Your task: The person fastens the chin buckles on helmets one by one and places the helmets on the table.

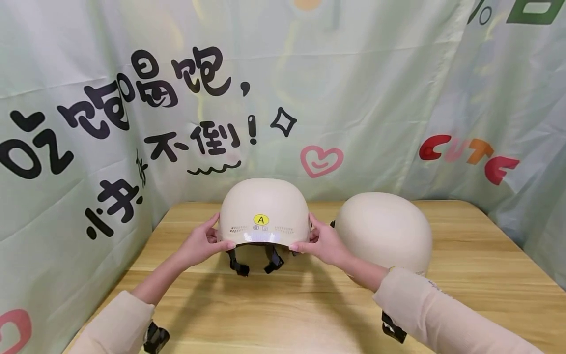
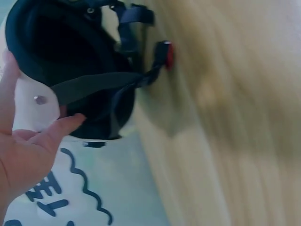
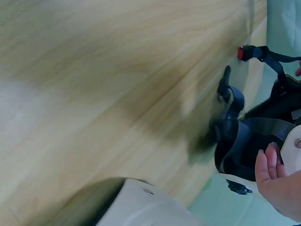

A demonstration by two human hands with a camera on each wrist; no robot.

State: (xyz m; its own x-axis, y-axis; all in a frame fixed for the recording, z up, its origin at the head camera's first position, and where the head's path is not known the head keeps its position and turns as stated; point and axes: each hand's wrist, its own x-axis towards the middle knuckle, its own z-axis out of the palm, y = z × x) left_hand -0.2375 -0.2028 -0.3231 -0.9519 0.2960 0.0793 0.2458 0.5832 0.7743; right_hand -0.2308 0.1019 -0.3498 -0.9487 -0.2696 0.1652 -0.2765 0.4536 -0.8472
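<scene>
From where I stand, the person's left hand (image 1: pixel 201 247) and right hand (image 1: pixel 329 247) hold a cream, smooth-domed helmet (image 1: pixel 269 201) between them. Each grips one side of the lower rim, thumb along the edge and fingers against the outside of the shell. A yellow oval sticker (image 1: pixel 261 220) marked "A" sits midway between the hands, on the side turned toward the person. Below the thumbs hang dark webbing straps (image 1: pixel 239 266); the left wrist view shows a red buckle piece (image 2: pixel 170 55) on one strap. The helmet appears lifted above the pale wood-grain table (image 1: pixel 265 329), though I can't tell whether any strap end touches it.

A second cream rounded helmet (image 1: pixel 382 226) rests on the table just right of the right hand, partly hidden by that forearm. Beyond both hands hangs a pale green printed cloth (image 1: pixel 371 98).

I'd judge the held helmet light and its shell stiff, tough enough for firm handling but rather slick over the dome. The dark inner lining (image 2: pixel 51 42) looks softer and likely gives under a thumb. The rim at both sides, where the hands are, seems the surest hold; the loose straps would swing and make a poor handle.
</scene>
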